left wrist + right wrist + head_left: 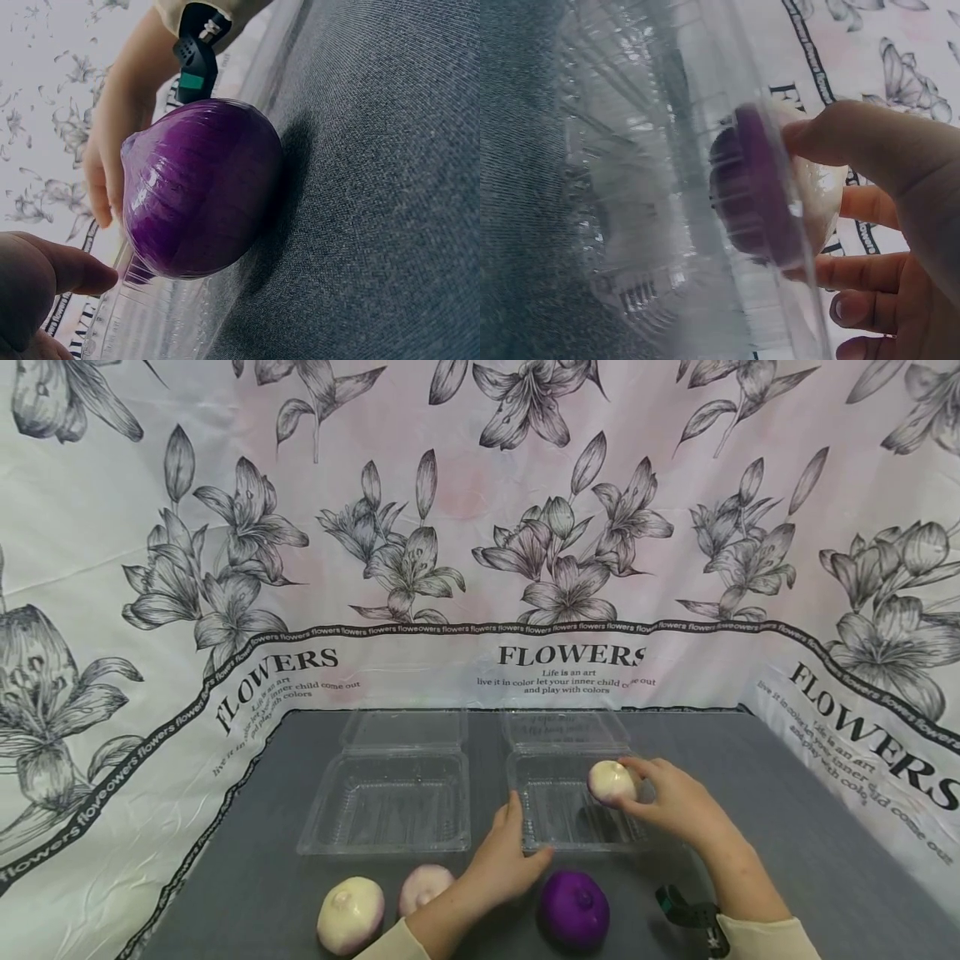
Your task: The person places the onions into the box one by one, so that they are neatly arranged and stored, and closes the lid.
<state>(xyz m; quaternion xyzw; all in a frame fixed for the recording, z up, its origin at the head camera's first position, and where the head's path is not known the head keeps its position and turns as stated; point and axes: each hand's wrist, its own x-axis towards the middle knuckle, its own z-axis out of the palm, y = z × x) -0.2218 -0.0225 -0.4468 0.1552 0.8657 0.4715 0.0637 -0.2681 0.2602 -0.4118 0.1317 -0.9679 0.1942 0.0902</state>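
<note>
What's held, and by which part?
White-and-purple onion, pinched by its sides in the right grip. The left grip, at the clear container's corner, looks empty.

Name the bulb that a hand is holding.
The pale bulb in the right hand, at the right-side container. The far-left pale bulb, its neighbour and the dark purple one rest on the grey table.

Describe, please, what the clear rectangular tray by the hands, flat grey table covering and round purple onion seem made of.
Clear rectangular tray: probably thin glossy plastic, see-through with moulded ribs.
Flat grey table covering: matte, apparently fabric, with a visible weave.
Round purple onion: glossy, natural or imitation skin, with fine lines.
</note>
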